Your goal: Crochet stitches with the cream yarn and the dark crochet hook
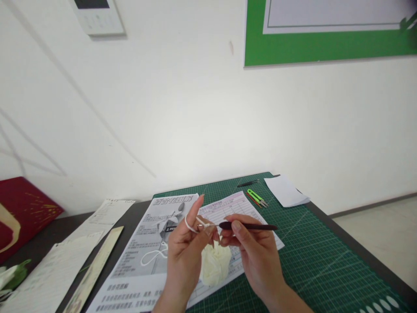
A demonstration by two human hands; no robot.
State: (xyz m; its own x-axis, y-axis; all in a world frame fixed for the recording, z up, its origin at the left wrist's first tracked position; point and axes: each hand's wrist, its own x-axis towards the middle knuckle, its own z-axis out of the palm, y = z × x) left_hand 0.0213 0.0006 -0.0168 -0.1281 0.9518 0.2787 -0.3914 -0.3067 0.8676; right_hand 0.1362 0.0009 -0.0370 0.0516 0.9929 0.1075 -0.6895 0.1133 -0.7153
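My right hand [252, 243] grips a crochet hook [249, 226] by its dark handle, the metal tip pointing left. White yarn [189, 225] loops around the raised index finger of my left hand [187, 243]. The thumb and other fingers of that hand pinch the yarn close to the hook's tip, where a small loop sits on the metal. Below and between the hands lies a cream ball of yarn [215, 265], partly covered by my fingers. A loose strand of yarn [152, 257] curls over the printed sheet left of my left hand.
Under the hands lie a printed picture sheet [130, 265] and a form [231, 204] on a green cutting mat [312, 256]. Green thread snips [256, 196], a dark pen-like tool [248, 183] and white paper [286, 191] are behind. At left are a ruler [94, 274], papers [55, 274] and a red item [29, 213].
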